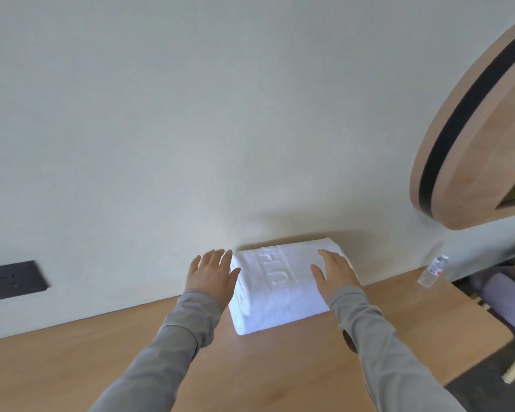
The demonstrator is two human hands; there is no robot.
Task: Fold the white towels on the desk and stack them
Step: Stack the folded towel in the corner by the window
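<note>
A stack of folded white towels (280, 288) with raised lettering on top sits on the wooden desk (101, 361), pushed against the white wall. My left hand (210, 273) is flat, fingers straight, at the stack's left end. My right hand (335, 272) lies with straight fingers on the top of the stack at its right end. Both arms wear grey sleeves. How many towels the stack holds is not clear.
A clear plastic water bottle (433, 270) stands on the desk at the far right, near the wall. A dark wall socket plate (14, 279) is at the left. A round wooden-framed mirror (464, 138) hangs at the upper right. The desk's right edge drops off beyond the bottle.
</note>
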